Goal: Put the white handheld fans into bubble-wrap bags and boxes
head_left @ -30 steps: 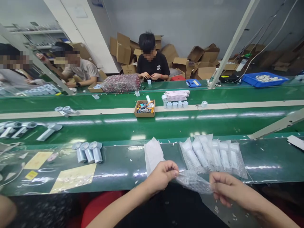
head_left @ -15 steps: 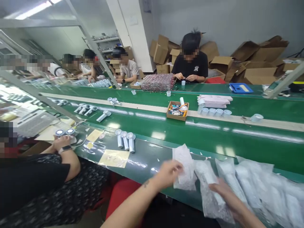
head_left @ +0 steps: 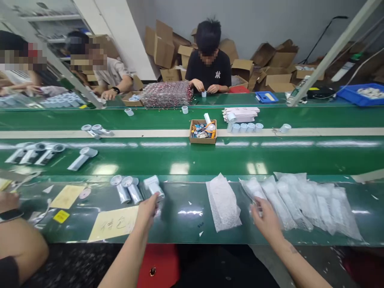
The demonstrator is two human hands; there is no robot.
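My left hand (head_left: 149, 208) grips the handle end of a light-blue handheld device (head_left: 153, 187), its fingers closed on it. Two similar wrapped devices (head_left: 127, 189) lie just left of it on the dark green bench. My right hand (head_left: 264, 216) is at the left end of a row of bubble-wrapped devices (head_left: 312, 202), its fingers pinched on the edge of the leftmost wrapped device (head_left: 253, 188). Between my hands lie flat bubble-wrap bags (head_left: 223, 202).
Beyond the bench, a green conveyor (head_left: 162, 158) carries more devices (head_left: 36, 153) at the left and a small cardboard box of parts (head_left: 203, 140). A yellowish paper (head_left: 115, 222) lies left of my left arm. A co-worker's forearm (head_left: 24, 236) rests at the left edge.
The view has turned left-to-right and levelled. My left hand has gone from the bubble-wrap bags to the device on the left. My right hand has moved to the row's left end.
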